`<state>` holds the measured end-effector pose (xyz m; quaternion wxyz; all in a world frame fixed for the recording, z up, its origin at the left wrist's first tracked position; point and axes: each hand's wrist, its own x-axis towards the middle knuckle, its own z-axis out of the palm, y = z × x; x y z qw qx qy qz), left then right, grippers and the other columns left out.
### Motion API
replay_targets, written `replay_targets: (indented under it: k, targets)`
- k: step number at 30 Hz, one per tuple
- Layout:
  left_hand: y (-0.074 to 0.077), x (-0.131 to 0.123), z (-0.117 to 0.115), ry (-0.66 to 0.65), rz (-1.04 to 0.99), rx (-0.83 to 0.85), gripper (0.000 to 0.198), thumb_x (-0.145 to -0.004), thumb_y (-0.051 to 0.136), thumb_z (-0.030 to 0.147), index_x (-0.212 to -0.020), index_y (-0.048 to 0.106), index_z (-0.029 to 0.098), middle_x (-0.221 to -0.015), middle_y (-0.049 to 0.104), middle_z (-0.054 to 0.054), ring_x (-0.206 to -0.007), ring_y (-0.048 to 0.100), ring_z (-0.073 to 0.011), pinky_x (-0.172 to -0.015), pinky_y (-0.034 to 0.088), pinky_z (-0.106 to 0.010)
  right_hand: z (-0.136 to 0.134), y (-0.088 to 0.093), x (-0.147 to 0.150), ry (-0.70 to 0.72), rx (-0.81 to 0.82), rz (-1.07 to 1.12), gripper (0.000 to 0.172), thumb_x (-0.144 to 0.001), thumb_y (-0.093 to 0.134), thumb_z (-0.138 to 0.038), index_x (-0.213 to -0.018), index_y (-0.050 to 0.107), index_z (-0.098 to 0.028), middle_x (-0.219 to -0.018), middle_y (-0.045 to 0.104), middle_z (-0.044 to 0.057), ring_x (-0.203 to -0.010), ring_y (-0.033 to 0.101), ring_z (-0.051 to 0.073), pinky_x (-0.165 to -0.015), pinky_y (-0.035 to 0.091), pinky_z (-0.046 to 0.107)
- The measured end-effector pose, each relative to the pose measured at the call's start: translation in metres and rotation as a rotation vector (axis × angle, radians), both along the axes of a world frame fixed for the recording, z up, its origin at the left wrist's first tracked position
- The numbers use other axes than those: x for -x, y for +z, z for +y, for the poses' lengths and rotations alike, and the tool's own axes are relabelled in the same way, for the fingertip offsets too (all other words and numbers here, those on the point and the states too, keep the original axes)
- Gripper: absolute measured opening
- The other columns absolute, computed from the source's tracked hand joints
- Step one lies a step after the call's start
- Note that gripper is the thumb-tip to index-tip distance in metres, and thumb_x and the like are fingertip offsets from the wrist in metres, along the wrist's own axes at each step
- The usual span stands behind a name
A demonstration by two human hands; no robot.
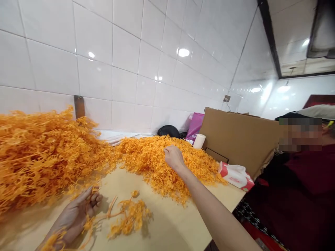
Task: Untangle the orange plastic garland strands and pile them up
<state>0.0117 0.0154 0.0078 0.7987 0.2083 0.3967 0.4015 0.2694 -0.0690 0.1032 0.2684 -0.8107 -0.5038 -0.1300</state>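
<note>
A big heap of orange plastic sprigs fills the left of the pale table. A second, flatter pile of small orange pieces lies in the middle. My right hand reaches out onto that pile, fingers curled down into the pieces; what they hold is hidden. My left hand rests on the table at the foot of the big heap, fingers bent around an orange sprig whose stem runs to a small orange cluster lying on the table.
A cardboard box stands at the back right, with a tissue pack in front of it. A white roll, a pink bag and a black object sit by the tiled wall. Another person in dark red sits at the right.
</note>
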Motion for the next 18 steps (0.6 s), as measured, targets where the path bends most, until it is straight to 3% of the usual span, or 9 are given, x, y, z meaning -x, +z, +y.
replay_targets:
  k: [3, 5, 8, 10, 14, 18]
  targets:
    - [-0.001, 0.003, -0.003, -0.067, -0.128, -0.142, 0.018, -0.079, 0.039, 0.010, -0.070, 0.054, 0.013, -0.054, 0.052, -0.001, -0.053, 0.054, -0.0097, -0.054, 0.048, -0.021, -0.008, -0.024, 0.043, 0.350, 0.100, 0.091, 0.026, -0.080, 0.042, -0.030, -0.061, 0.055, -0.018, -0.064, 0.055, 0.001, -0.065, 0.050, 0.013, -0.060, 0.034, 0.023]
    - [-0.003, 0.004, -0.003, -0.092, -0.199, -0.153, 0.018, -0.079, 0.038, 0.014, -0.070, 0.053, 0.013, -0.054, 0.052, -0.002, -0.053, 0.053, -0.0101, -0.057, 0.048, -0.023, -0.014, -0.041, 0.072, 0.685, 0.166, 0.165, 0.023, -0.078, 0.046, -0.039, -0.075, 0.057, -0.018, -0.079, 0.057, 0.002, -0.075, 0.051, 0.014, -0.066, 0.035, 0.023]
    - [-0.009, 0.004, 0.004, -0.076, -0.263, -0.158, 0.017, -0.079, 0.038, 0.018, -0.072, 0.053, 0.012, -0.052, 0.049, -0.001, -0.053, 0.053, -0.0100, -0.060, 0.047, -0.024, -0.018, -0.065, 0.103, 0.903, 0.293, 0.122, 0.038, -0.069, 0.055, -0.048, -0.097, 0.054, -0.022, -0.101, 0.051, 0.005, -0.091, 0.047, 0.019, -0.075, 0.034, 0.028]
    - [-0.013, 0.004, 0.008, -0.084, -0.279, -0.152, 0.018, -0.079, 0.038, 0.021, -0.074, 0.053, 0.012, -0.053, 0.050, -0.002, -0.055, 0.054, -0.0110, -0.062, 0.046, -0.024, -0.018, -0.079, 0.118, 0.912, 0.346, 0.031, 0.038, -0.067, 0.057, -0.048, -0.096, 0.053, -0.024, -0.098, 0.051, 0.006, -0.089, 0.045, 0.020, -0.073, 0.033, 0.030]
    - [-0.015, 0.004, 0.008, -0.132, -0.326, -0.178, 0.024, -0.079, 0.040, 0.031, -0.084, 0.052, 0.010, -0.063, 0.056, -0.006, -0.066, 0.059, -0.0157, -0.069, 0.046, -0.030, -0.011, -0.096, 0.130, 0.744, 0.329, -0.121, 0.015, -0.079, 0.044, -0.031, -0.074, 0.052, -0.019, -0.074, 0.053, 0.005, -0.073, 0.047, 0.018, -0.066, 0.030, 0.029]
    - [-0.015, 0.004, 0.009, -0.142, -0.325, -0.165, 0.032, -0.077, 0.043, 0.040, -0.092, 0.049, 0.011, -0.074, 0.059, -0.010, -0.074, 0.060, -0.0201, -0.070, 0.045, -0.034, 0.000, -0.098, 0.117, 0.549, 0.350, -0.029, 0.021, -0.082, 0.037, -0.020, -0.063, 0.047, -0.018, -0.060, 0.052, 0.003, -0.057, 0.045, 0.014, -0.053, 0.024, 0.025]
